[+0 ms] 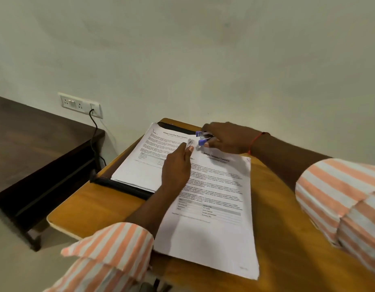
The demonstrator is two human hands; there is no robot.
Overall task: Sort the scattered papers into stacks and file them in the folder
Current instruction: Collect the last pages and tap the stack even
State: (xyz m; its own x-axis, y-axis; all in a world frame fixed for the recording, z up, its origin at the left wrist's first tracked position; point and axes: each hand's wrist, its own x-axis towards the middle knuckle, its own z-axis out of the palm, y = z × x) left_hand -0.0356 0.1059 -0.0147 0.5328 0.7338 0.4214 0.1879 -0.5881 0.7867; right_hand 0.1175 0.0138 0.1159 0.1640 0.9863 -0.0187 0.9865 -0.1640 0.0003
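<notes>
Two paper stacks are seen on the wooden desk point(87, 209). The far-left stack point(144, 165) is laid on the black folder point(119, 185); the folder's edge is visible along the stack's near and far sides. The near-right stack point(214, 239) is laid flat on the desk, with its far-left part overlapping the folder and the other stack. Printed text and a table are visible on both top sheets; the wording is too blurred to be read.

The left hand point(177, 167) is placed where the two stacks meet. Its fingers are curled, and what looks like the far-left corner of the near-right stack is pinched between thumb and fingertips and raised slightly. That corner is motion-blurred.

The right hand point(228, 138) is set at the far edge of the near-right stack, just right of the pinched corner. A small blue stapler point(203, 138) is gripped in it, nose pointed left toward the corner. Whether the paper is inside the stapler's mouth cannot be told; the two are just beside each other.

A red thread point(255, 142) is worn on the right wrist. Striped sleeves point(110, 249) are seen on both arms.

Left of the desk, a dark brown table point(34, 144) is set against the wall. A white socket plate point(80, 104) is mounted above it, with a black cable point(95, 135) plugged in and hung down past the table's right end.
</notes>
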